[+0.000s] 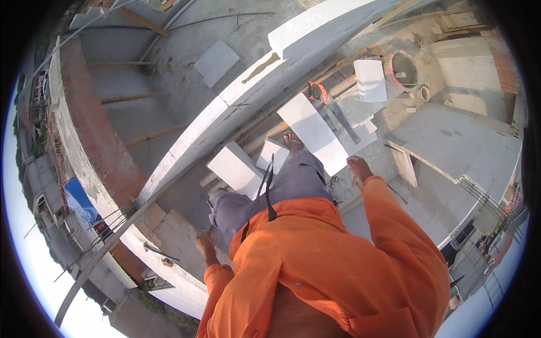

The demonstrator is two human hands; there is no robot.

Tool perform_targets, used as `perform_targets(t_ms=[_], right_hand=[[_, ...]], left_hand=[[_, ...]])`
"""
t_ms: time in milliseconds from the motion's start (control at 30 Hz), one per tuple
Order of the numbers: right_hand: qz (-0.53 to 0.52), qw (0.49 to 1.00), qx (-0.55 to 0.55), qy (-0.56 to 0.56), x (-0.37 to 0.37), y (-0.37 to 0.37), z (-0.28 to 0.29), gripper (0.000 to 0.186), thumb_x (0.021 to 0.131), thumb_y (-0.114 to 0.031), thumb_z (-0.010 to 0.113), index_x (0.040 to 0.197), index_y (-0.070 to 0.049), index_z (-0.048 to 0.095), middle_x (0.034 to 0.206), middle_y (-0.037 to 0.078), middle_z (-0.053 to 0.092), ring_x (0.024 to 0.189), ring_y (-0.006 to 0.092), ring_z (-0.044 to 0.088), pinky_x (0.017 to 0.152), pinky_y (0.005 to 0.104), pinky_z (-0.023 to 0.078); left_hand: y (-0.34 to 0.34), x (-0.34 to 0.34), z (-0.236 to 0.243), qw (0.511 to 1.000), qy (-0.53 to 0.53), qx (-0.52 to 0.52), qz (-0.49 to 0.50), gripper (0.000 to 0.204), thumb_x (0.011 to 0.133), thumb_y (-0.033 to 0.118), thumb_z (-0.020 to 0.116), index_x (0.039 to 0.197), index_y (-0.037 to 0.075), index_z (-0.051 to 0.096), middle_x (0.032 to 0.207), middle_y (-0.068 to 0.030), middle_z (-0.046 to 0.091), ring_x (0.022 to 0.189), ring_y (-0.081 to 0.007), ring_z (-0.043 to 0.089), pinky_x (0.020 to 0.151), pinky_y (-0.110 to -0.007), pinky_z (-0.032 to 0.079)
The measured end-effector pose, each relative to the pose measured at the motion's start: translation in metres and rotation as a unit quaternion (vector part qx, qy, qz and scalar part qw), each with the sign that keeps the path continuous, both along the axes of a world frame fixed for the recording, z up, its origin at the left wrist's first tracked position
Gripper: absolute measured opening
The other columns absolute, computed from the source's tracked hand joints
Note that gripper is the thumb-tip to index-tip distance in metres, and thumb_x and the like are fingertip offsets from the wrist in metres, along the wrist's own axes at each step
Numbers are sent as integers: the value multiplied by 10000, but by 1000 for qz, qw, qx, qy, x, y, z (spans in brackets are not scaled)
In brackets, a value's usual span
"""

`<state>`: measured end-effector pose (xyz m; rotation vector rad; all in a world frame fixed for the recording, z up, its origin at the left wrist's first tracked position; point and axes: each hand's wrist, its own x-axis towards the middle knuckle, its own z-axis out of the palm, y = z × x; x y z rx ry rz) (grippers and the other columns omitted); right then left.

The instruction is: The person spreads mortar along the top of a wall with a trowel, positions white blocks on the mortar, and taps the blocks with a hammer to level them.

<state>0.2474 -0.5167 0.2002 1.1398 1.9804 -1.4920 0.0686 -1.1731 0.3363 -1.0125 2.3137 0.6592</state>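
Note:
My right hand (359, 168) hangs beside the near end of a long white block (313, 133), its fingers curled and nothing showing in them. I cannot tell whether it touches the block. At lower left, my left hand (206, 245) hangs beside my leg above a wall ledge, with loosely curled fingers and no object visible. A handsaw (344, 121) with a red handle lies against the long block's far right side. Two more white blocks, a larger one (236, 164) and a smaller one (273, 154), sit around my feet.
A tall white block wall (225, 107) curves past on the left. Farther right stand another white block (371, 81) and a round tub (403, 70) with a reddish rim. A board (404, 167) leans at right. Beyond the wall, a white slab (217, 62) lies on the floor.

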Motion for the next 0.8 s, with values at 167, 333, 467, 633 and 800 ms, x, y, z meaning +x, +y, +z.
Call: perform_targets(t_ms=[167,333,467,633,800], right_hand=[[-48,997,-47,-37,1,5,9,237,789,-171,548,926,-9,652,898,152,640,831,265,607,733,344,467],[34,999,-25,-26,47,2,-37,301,823,-200,562,1036,-7,652,895,97,653,786,203,613,690,306,491],[42,993,17,-111,67,-12,-69,312,810,-190,560,1047,-9,651,972,162,662,874,268,637,757,343,503],[190,962,121,-155,107,-25,-202,324,844,-201,509,1074,-14,639,1058,223,632,1003,358,602,858,402,470],[-227,904,137,-336,170,-52,-320,435,883,-353,390,1086,-27,594,1189,259,552,1085,448,504,966,481,379]], left_hand=[[101,-51,46,984,79,-127,-94,217,749,184,516,818,33,656,712,-110,630,641,-225,604,618,-360,481],[147,-90,22,955,98,-119,-254,247,746,178,539,883,35,688,835,-148,680,776,-265,660,735,-352,497],[223,-119,-32,949,20,-21,-315,250,748,179,562,905,31,688,867,-160,682,813,-284,660,767,-347,498],[306,-162,-203,908,-81,45,-409,282,779,220,588,964,26,675,920,-178,681,875,-300,661,793,-357,497],[448,-205,-414,806,-121,98,-571,457,890,365,454,1164,24,587,1096,-244,611,1029,-365,591,886,-400,441]])
